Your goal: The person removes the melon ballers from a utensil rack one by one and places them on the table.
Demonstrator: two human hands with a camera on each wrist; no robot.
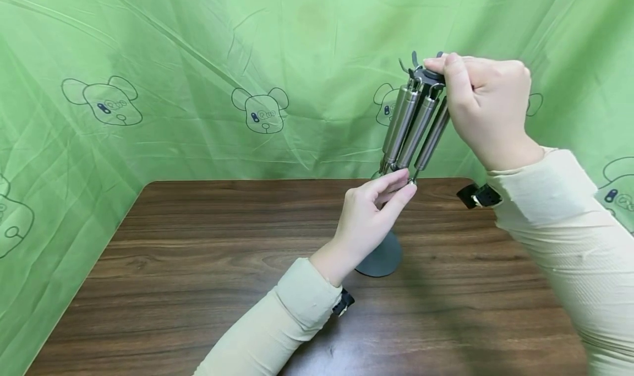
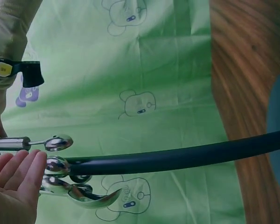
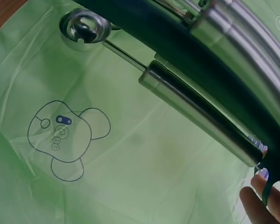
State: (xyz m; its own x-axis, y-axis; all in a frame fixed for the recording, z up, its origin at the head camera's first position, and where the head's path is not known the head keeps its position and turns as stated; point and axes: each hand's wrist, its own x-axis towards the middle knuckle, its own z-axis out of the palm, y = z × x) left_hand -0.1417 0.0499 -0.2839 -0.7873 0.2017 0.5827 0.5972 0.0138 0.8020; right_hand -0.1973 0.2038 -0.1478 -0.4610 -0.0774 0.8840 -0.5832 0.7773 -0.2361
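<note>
A dark utensil stand (image 1: 378, 255) holds several steel-handled scoops (image 1: 417, 134) hanging from hooks around its top. My right hand (image 1: 490, 98) grips the stand at its top, thumb and index finger over the dark hooks. Lower down, my left hand (image 1: 371, 208) reaches to the hanging ends, its fingers nearly straight and the fingertips right at the scoop heads. Round shiny heads (image 2: 58, 166) show just beyond those fingers in the left wrist view. In the right wrist view a bowl-shaped scoop head (image 3: 84, 29) hangs beside the dark curved post (image 3: 186, 65).
The stand is on a brown wood-grain table (image 1: 198, 266). Green cloth with printed bear faces (image 1: 260, 112) rises behind the table and along its left side. A curved-edged utensil head (image 2: 95, 200) sticks out past the others near the post.
</note>
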